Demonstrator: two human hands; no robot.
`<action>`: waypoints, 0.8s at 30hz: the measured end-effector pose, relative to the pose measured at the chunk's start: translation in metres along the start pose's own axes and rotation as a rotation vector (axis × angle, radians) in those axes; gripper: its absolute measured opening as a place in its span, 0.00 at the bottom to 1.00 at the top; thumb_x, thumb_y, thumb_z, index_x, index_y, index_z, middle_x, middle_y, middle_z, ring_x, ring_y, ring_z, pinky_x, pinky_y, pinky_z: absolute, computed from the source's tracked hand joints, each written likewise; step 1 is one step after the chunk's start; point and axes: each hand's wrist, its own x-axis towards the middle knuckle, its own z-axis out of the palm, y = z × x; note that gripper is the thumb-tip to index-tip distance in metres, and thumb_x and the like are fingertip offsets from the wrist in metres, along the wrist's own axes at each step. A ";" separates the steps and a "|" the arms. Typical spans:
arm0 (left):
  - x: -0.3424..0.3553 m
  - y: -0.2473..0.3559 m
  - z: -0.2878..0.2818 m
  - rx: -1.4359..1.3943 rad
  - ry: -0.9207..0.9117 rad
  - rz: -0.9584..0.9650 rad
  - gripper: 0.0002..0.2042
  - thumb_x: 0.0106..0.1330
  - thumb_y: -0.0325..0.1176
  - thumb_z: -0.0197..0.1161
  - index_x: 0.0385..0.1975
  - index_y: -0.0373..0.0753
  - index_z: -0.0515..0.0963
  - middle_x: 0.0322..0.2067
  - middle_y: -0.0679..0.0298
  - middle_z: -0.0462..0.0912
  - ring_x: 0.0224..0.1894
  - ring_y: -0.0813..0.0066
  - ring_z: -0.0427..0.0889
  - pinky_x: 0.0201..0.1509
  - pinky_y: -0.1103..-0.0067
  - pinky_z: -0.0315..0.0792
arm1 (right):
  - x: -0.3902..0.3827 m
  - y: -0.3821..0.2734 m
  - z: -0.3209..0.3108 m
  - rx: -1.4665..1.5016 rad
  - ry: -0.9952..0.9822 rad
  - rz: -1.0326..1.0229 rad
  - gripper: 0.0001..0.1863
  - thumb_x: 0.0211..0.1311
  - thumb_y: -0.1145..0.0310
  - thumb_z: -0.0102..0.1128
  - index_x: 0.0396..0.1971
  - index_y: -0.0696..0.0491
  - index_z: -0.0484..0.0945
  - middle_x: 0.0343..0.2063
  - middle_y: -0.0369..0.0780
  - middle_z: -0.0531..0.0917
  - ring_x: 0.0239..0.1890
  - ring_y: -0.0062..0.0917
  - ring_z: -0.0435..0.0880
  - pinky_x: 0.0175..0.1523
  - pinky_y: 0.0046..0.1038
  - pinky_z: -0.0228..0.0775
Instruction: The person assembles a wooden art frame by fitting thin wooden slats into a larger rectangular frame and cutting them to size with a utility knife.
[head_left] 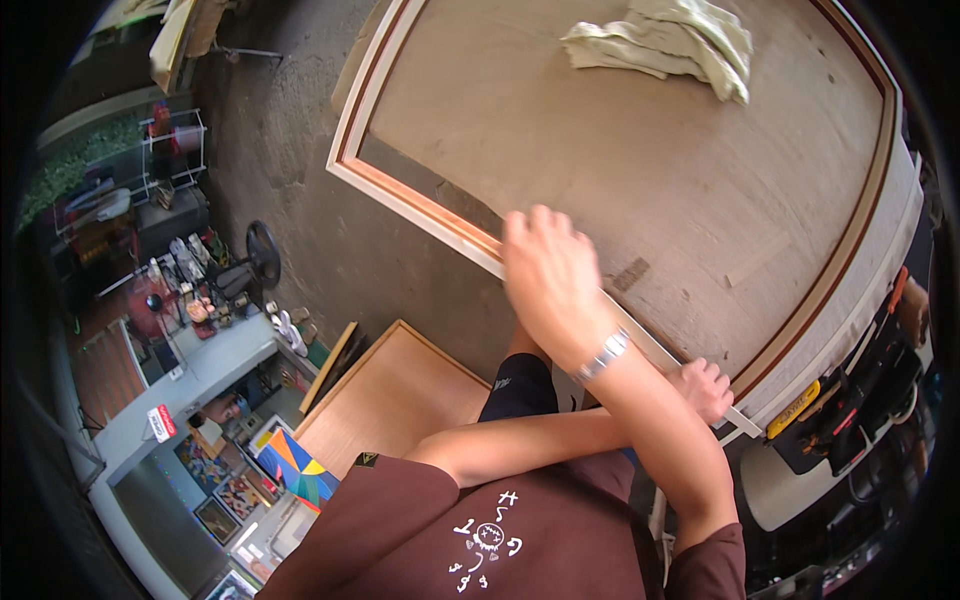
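As my arms crossed in the head view, right over left, my right hand (550, 265) lay palm-down at the near rail of the large wooden frame (420, 213), fingers together, probably to steady it. My left hand (705, 390) was bent at that rail's right end, near the corner, perhaps bracing it; whether either hand gripped I cannot tell. The frame rested on the brown worktable (650, 165), its near-left part overhanging, which likely left room to reach the rail. A crumpled cloth (670, 45) lay inside the frame, apparently clear of my hands.
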 end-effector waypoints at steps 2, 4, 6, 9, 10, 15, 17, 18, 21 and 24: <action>0.004 0.010 -0.005 0.015 -0.005 -0.015 0.09 0.61 0.40 0.62 0.25 0.42 0.79 0.27 0.65 0.79 0.34 0.68 0.79 0.37 0.73 0.68 | -0.017 0.011 -0.011 -0.067 -0.034 0.051 0.12 0.75 0.59 0.56 0.42 0.53 0.79 0.41 0.44 0.83 0.46 0.35 0.86 0.46 0.36 0.81; 0.011 0.020 -0.005 -0.012 -0.016 0.004 0.09 0.61 0.39 0.62 0.26 0.40 0.81 0.27 0.63 0.79 0.35 0.66 0.79 0.37 0.72 0.67 | -0.021 0.029 -0.015 0.004 -0.104 0.118 0.15 0.74 0.57 0.58 0.42 0.56 0.77 0.39 0.47 0.83 0.43 0.43 0.86 0.44 0.41 0.80; 0.014 0.034 0.006 0.027 -0.087 0.020 0.10 0.61 0.39 0.62 0.28 0.40 0.82 0.27 0.61 0.80 0.35 0.65 0.79 0.37 0.71 0.67 | -0.016 0.039 -0.014 0.118 -0.163 0.166 0.18 0.74 0.55 0.58 0.41 0.58 0.74 0.36 0.52 0.83 0.38 0.51 0.85 0.43 0.46 0.78; 0.021 0.035 -0.011 0.079 -0.183 0.043 0.12 0.63 0.40 0.61 0.32 0.38 0.85 0.30 0.60 0.80 0.37 0.63 0.78 0.38 0.69 0.68 | -0.020 0.049 -0.019 0.069 -0.269 0.142 0.21 0.74 0.52 0.58 0.41 0.59 0.74 0.35 0.52 0.84 0.35 0.48 0.88 0.39 0.46 0.81; 0.023 0.042 -0.010 0.047 -0.194 0.022 0.12 0.64 0.40 0.61 0.33 0.38 0.85 0.30 0.60 0.80 0.37 0.62 0.78 0.39 0.68 0.68 | -0.026 0.047 -0.022 0.027 -0.269 0.126 0.21 0.74 0.53 0.59 0.40 0.60 0.73 0.33 0.52 0.84 0.35 0.49 0.88 0.39 0.45 0.81; 0.035 0.076 0.002 -0.054 -0.238 -0.147 0.13 0.65 0.39 0.61 0.34 0.36 0.85 0.32 0.57 0.80 0.39 0.60 0.77 0.40 0.64 0.69 | -0.047 0.047 -0.017 -0.056 -0.303 0.163 0.18 0.72 0.57 0.61 0.40 0.59 0.74 0.31 0.52 0.85 0.35 0.50 0.87 0.41 0.45 0.78; 0.032 0.068 -0.004 0.044 -0.123 -0.109 0.13 0.63 0.40 0.61 0.33 0.35 0.84 0.30 0.57 0.79 0.38 0.60 0.77 0.41 0.64 0.69 | -0.045 0.055 -0.019 0.047 -0.362 0.234 0.17 0.72 0.57 0.62 0.40 0.59 0.75 0.32 0.52 0.85 0.36 0.50 0.86 0.42 0.46 0.78; 0.028 0.060 -0.006 0.111 -0.057 -0.080 0.14 0.62 0.40 0.61 0.32 0.34 0.84 0.30 0.57 0.79 0.38 0.60 0.77 0.41 0.64 0.69 | -0.043 0.061 -0.021 0.105 -0.375 0.249 0.17 0.71 0.57 0.62 0.40 0.59 0.76 0.33 0.52 0.86 0.36 0.49 0.87 0.42 0.45 0.78; 0.024 0.045 -0.016 0.119 -0.052 -0.038 0.14 0.61 0.41 0.61 0.30 0.35 0.83 0.29 0.58 0.78 0.38 0.61 0.76 0.41 0.66 0.68 | -0.046 0.067 -0.018 0.236 -0.343 0.265 0.14 0.70 0.61 0.63 0.40 0.58 0.78 0.33 0.51 0.86 0.37 0.50 0.86 0.44 0.47 0.77; 0.021 0.047 -0.007 0.127 -0.074 -0.033 0.14 0.62 0.41 0.59 0.29 0.35 0.82 0.29 0.59 0.77 0.38 0.62 0.76 0.40 0.68 0.67 | -0.049 0.069 -0.012 0.304 -0.290 0.168 0.11 0.70 0.64 0.63 0.39 0.58 0.78 0.32 0.51 0.86 0.37 0.50 0.86 0.44 0.45 0.77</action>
